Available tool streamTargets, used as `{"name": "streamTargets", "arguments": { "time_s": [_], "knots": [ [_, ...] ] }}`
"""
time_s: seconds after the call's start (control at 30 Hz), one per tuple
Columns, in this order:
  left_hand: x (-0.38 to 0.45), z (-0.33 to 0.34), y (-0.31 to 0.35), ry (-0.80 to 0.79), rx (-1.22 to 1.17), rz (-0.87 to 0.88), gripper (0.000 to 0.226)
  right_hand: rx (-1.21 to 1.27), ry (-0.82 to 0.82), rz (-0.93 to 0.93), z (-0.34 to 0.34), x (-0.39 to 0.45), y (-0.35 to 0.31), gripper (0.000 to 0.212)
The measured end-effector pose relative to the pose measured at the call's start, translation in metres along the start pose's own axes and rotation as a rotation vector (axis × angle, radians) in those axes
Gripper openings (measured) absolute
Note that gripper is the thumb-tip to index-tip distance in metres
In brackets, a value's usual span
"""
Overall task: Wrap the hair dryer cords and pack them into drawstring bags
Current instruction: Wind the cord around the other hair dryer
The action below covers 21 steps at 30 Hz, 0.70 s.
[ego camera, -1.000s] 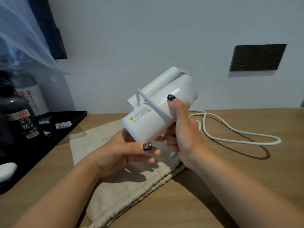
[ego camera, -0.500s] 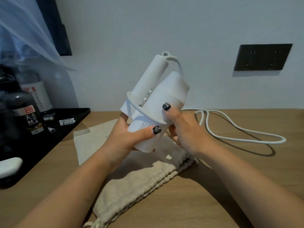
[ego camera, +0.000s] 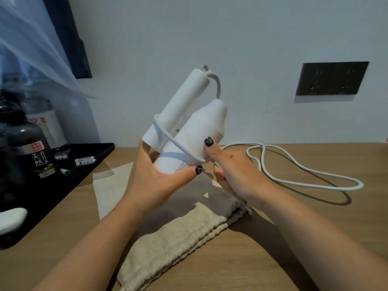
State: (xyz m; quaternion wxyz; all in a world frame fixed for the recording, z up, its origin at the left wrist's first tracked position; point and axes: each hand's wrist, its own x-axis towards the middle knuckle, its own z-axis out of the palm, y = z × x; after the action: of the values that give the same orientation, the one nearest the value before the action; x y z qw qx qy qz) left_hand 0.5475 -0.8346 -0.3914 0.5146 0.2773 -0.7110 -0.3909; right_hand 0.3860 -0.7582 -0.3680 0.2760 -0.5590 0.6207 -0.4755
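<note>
Above a wooden table (ego camera: 294,259), a white hair dryer (ego camera: 189,131) is being held clear of the surface by both hands. Its smooth matte cylindrical barrel is tilting up and to the right, with the folded tubular handle lying alongside it. The left hand (ego camera: 155,181) is cupping the barrel's lower end, fingers behind and thumb curling across the front near the printed label. The right hand (ego camera: 233,171) is gripping the barrel's right side, its thumb pressing the cord (ego camera: 294,179) against the plastic. One turn of this round, rubbery white cord is lying around barrel and handle together, just above the left thumb; a short arc is leaving the handle tip, and the slack is trailing in loose loops over the table to the right. Directly beneath the hands, a beige drawstring bag (ego camera: 172,244) of coarse, crinkled woven fabric is lying flat, its gathered mouth beside the right wrist. At left, a glossy black tray (ego camera: 69,185) is carrying dark bottles (ego camera: 35,152).
</note>
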Motion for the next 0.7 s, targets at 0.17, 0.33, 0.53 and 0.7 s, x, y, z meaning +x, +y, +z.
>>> {"name": "streamTargets", "arguments": {
  "time_s": [0.17,0.33,0.53,0.7],
  "knots": [
    [-0.001,-0.001,-0.002,0.047,0.144,0.064,0.092,0.06,-0.02,0.062,-0.002,-0.002,0.0,0.067],
    [-0.002,0.0,-0.004,0.041,0.251,0.154,0.083,0.151,-0.107,0.162,0.002,0.004,0.004,0.092],
    [0.004,-0.011,-0.005,0.174,0.335,0.185,0.08,0.191,-0.184,0.109,0.01,0.0,-0.003,0.107],
    [0.003,-0.012,-0.006,0.174,0.551,0.334,0.074,0.047,-0.167,0.057,0.016,-0.005,-0.006,0.119]
  ]
}}
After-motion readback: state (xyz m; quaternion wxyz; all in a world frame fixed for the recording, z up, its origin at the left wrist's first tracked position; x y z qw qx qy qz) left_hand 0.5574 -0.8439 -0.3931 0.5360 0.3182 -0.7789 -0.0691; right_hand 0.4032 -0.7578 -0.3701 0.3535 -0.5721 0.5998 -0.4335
